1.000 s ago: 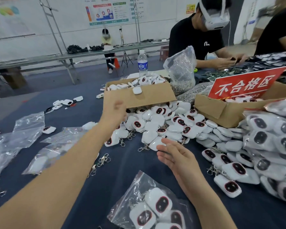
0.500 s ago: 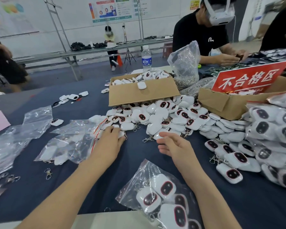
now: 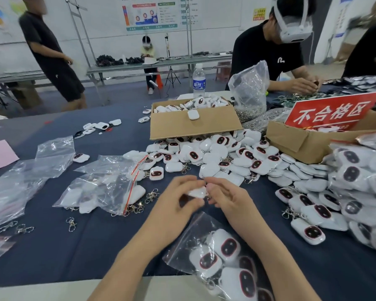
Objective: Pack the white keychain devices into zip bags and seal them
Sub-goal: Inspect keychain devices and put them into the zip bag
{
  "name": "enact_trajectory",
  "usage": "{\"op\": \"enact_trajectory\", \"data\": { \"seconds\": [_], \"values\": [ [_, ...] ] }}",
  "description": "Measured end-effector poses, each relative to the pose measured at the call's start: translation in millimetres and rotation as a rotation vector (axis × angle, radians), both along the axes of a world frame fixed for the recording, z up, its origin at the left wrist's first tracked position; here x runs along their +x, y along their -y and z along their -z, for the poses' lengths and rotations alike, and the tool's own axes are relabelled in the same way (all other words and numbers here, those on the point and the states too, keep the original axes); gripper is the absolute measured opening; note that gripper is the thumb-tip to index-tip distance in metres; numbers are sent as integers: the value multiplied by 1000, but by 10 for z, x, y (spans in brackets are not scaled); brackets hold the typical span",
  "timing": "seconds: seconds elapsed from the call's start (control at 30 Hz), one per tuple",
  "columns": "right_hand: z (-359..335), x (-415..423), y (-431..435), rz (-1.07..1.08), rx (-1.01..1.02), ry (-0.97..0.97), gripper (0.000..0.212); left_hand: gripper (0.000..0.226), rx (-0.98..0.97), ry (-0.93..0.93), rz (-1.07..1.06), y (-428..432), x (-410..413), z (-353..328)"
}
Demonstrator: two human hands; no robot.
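Your left hand [image 3: 178, 197] and right hand [image 3: 228, 198] meet over the middle of the dark blue table [image 3: 74, 246], both pinching one white keychain device [image 3: 197, 192] in curled fingers. Under your wrists lies a clear zip bag [image 3: 189, 233] holding several devices, each white and rounded with a dark, red-rimmed oval face. To your left, a second zip bag [image 3: 109, 185] with a red seal strip holds more. Beyond your hands, an open cardboard box [image 3: 193, 124] is full of devices, with a loose pile [image 3: 215, 157] lying before it. A red sign [image 3: 332, 114] standing in another box [image 3: 302, 140] reads "不合格区".
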State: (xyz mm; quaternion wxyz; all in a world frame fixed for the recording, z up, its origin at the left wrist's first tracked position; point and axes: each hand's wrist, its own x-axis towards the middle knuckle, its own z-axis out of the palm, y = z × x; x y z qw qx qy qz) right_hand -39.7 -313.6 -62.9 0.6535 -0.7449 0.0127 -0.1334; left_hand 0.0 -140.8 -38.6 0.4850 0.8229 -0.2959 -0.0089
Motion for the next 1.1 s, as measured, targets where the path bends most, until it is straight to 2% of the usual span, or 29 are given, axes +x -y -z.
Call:
{"op": "enact_trajectory", "data": {
  "seconds": [0.1,0.2,0.27,0.37,0.43,0.67,1.1],
  "values": [
    [3,-18,-16,-47,-89,-19,21,57,-77,-110,56,-3,-26,165],
    [-16,-24,-19,-48,-31,-5,23,69,-256,-259,14,13,-8,222],
    [-23,-29,-11,-27,-21,13,29,56,-285,-261,-39,18,32,240],
    [2,-24,-28,-22,-78,-8,21,28,-258,-256,-29,-11,57,221],
    [22,-14,-45,-29,-88,-21,20,21,-260,-260,-31,-22,65,208],
    [-7,-41,-67,-52,-48,6,15,20,-330,-308,-24,-15,22,157],
    [-4,-30,-70,-18,-86,-12,9,21,-305,-324,1,-38,4,129]
  ]
}}
